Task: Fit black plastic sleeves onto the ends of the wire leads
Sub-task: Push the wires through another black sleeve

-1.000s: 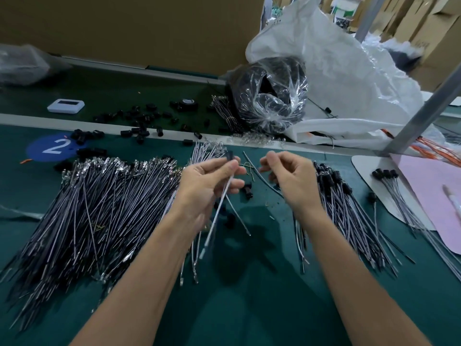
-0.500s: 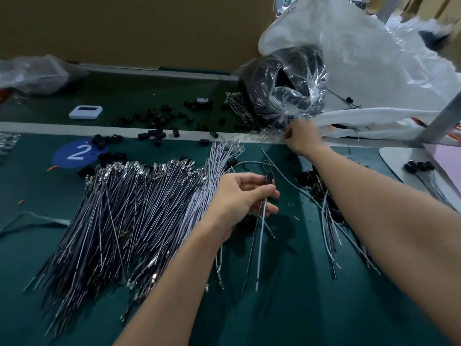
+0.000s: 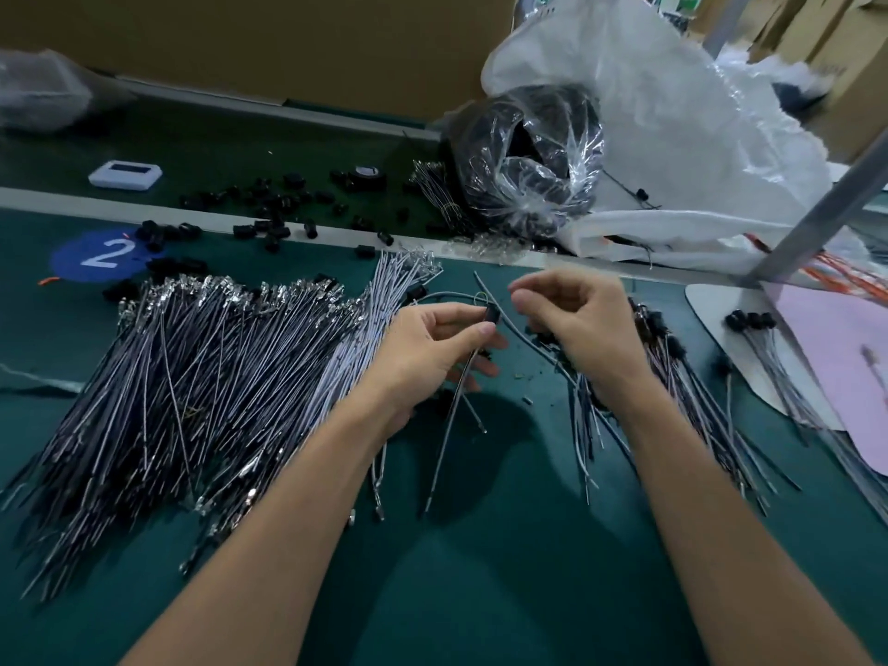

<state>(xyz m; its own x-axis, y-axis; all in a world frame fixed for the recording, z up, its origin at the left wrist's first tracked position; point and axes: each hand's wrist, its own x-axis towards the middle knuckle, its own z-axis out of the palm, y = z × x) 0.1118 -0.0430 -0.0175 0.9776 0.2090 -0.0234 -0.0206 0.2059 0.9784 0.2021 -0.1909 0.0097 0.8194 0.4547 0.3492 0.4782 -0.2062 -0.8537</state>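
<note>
My left hand [image 3: 432,348] pinches two thin grey wire leads [image 3: 451,420] near their tops, where a black sleeve [image 3: 492,315] sits between thumb and forefinger. The leads hang down toward the green mat. My right hand [image 3: 581,324] hovers just right of the sleeve with fingers curled and thumb and forefinger close together; whether anything small is between them is hidden. A big pile of bare leads [image 3: 216,377] lies to the left. Leads with sleeves fitted [image 3: 672,362] lie under my right wrist.
Loose black sleeves [image 3: 278,204] are scattered along the belt edge. A clear bag of black parts [image 3: 524,161] leans against a white sack [image 3: 672,113]. At the right are a slanted metal post [image 3: 817,209] and a pink sheet [image 3: 845,358]; at the far left lies a small white device [image 3: 126,174].
My right hand reached out to the belt edge by the clear bag and has come back beside the left hand. The left hand kept hold of the leads.
</note>
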